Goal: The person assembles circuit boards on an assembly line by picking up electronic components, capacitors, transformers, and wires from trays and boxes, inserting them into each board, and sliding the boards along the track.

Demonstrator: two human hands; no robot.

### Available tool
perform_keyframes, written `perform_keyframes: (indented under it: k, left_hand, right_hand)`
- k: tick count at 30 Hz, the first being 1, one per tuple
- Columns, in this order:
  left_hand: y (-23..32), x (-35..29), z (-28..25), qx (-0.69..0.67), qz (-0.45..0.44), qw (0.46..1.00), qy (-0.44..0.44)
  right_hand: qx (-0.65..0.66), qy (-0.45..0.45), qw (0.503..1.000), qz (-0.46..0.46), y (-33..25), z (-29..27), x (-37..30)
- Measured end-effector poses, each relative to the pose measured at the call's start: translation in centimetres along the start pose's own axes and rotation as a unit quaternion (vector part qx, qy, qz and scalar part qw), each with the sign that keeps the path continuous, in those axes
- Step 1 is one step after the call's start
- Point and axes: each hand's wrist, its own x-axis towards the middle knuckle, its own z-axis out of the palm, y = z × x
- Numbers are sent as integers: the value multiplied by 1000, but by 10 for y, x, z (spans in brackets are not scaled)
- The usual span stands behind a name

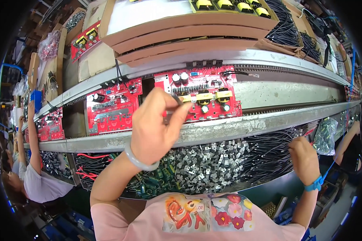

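My left hand (157,122) is over the lower left part of a red circuit board (193,112) that sits on the metal rail line. Thumb and forefinger pinch a small dark part (176,99), its kind unclear, beside the yellow-wrapped transformers (204,97). That hand hides the board's lower left corner. Over the right end of a heap of black wires (265,154) hangs my right hand (305,158), its fingers curled together. What those fingers hold, if anything, is hidden. Another red board (112,108) lies on the rails to the left.
Loose transistors (209,164) fill the tray before me, with green parts (157,182) and red wires (88,174) further left. Stacked cardboard trays (189,30) of transformers stand behind the rails. A clear plastic bag (326,134) lies at right. Co-workers' arms (33,140) reach in at left.
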Motion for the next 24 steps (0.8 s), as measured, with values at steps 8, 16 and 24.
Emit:
perform_keyframes:
  k: [8,16,24]
  left_hand:
    - [-17,12,-2,-209,-94,973,-1]
    - [-17,11,-13,-101,12,993,-51]
    - [-24,15,-18,-54,103,990,-82]
  right_hand:
    - [484,204,851,-25,-59,3,54]
    - [264,214,939,-54,-81,16,117]
    - [169,143,973,-58,-87,6,137]
